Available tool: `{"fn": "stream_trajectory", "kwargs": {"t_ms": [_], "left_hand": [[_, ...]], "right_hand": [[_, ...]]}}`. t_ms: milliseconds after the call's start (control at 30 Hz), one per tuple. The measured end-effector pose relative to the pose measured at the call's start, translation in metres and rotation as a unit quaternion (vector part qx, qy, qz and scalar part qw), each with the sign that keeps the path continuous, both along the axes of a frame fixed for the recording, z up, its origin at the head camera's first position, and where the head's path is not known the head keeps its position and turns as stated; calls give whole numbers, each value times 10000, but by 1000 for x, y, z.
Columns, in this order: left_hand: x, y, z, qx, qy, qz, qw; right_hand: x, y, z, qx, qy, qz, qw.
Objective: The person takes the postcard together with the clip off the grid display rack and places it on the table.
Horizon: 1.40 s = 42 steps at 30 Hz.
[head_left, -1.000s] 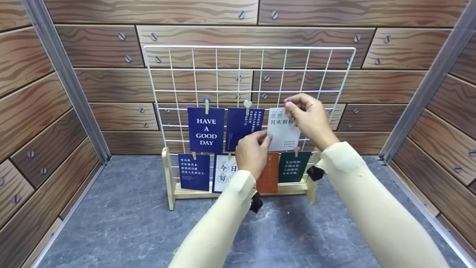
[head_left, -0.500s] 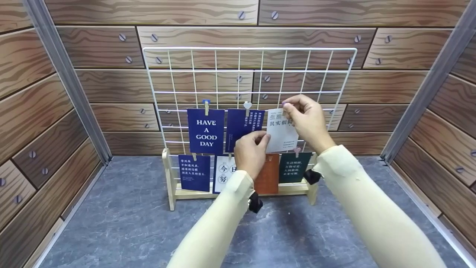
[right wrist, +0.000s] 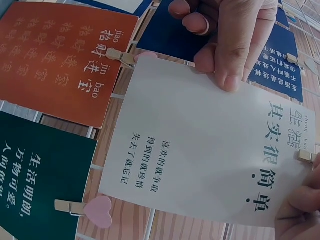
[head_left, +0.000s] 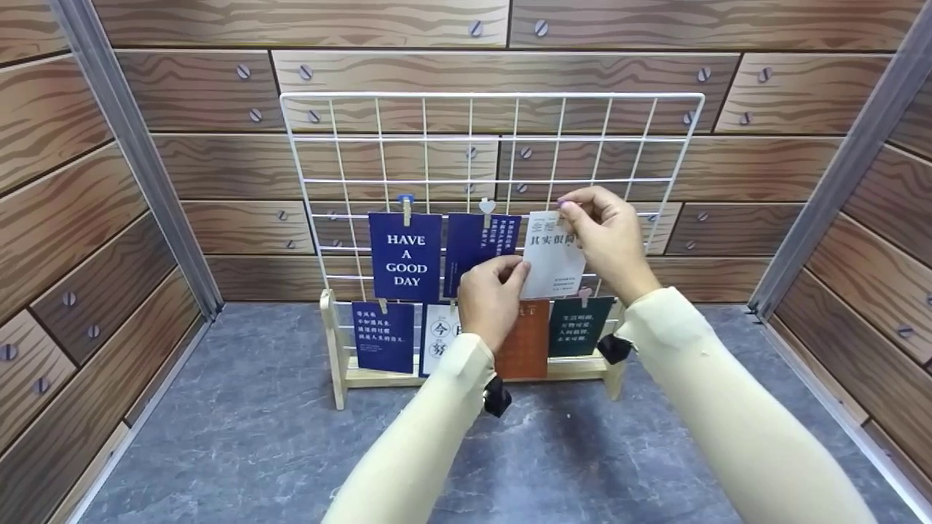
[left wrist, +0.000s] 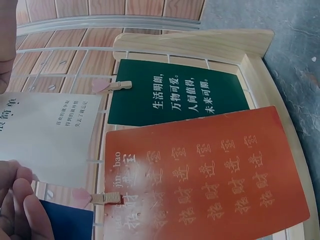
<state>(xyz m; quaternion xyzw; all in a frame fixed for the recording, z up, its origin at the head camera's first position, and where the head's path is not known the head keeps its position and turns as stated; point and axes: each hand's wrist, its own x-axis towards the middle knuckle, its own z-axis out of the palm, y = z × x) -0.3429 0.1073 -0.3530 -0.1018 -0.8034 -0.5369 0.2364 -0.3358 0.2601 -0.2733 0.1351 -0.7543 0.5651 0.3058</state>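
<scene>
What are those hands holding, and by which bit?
The left hand pinches the white card by its left edge; the right hand pinches a clip by its top end.

The white card (right wrist: 200,110) is smooth, matt paper; the dark green card (left wrist: 175,95) looks equally flat in finish. The orange card (left wrist: 210,165) takes a soft sheen near its top. The grid panel (head_left: 471,137) is white-coated metal wire, its stand (left wrist: 200,45) smooth bare wood. The cream sleeves (head_left: 728,393) are soft cloth; the marbled floor (head_left: 255,407) may be vinyl, faintly glossy.
</scene>
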Motion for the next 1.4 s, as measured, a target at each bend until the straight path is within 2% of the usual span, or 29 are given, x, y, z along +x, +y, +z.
{"fn": "stream_trajectory", "kwargs": {"t_ms": [433, 667, 867, 1100, 1400], "left_hand": [[6, -10, 3, 73, 366, 11, 9993], [16, -20, 3, 121, 753, -59, 9971], [25, -31, -3, 284, 944, -96, 9951], [37, -49, -12, 419, 1159, -382, 9916], [60, -72, -22, 230, 1376, -360, 9896]], "right_hand": [[8, -8, 2, -226, 417, 97, 9988], [16, -14, 1, -463, 575, 242, 9970], [26, -22, -3, -401, 546, 358, 9971], [40, -32, -14, -600, 595, 635, 9944], [58, -43, -31, -898, 630, 862, 9902]]}}
